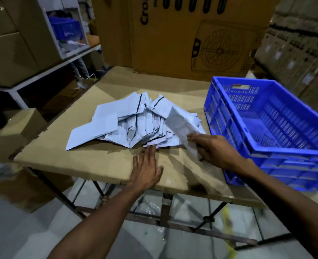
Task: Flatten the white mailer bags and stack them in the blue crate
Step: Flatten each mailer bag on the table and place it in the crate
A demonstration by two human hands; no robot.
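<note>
1. At the centre of my view, a cardboard-topped table carries a loose pile of white mailer bags, many with dark edge strips, overlapping at all angles.
2. At 6 o'clock from the pile I see the left hand lying flat on the cardboard, palm down, fingers straight and slightly spread, their tips touching the near edge of the pile.
3. At 4 o'clock from the pile, the right hand pinches one crumpled white mailer bag by its near end; the fingers curl round the plastic and the bag slants up and away over the right side of the pile. The bag is blurred, so I cannot tell how creased it is.
4. At 3 o'clock from the pile sits the blue crate, a ventilated plastic one with slotted walls, resting on the right end of the table and tilted in my wide-angle view. The floor I can see inside it shows only blue mesh; its near corner is hidden by the wall.
5. At 12 o'clock, behind the table, stands a large printed cardboard carton with a fan drawing on it.
6. At 10 o'clock I see a white shelf unit holding a second blue crate, with brown boxes beside it.
7. At 9 o'clock, just off the table's left edge, sits a small brown box.
</note>
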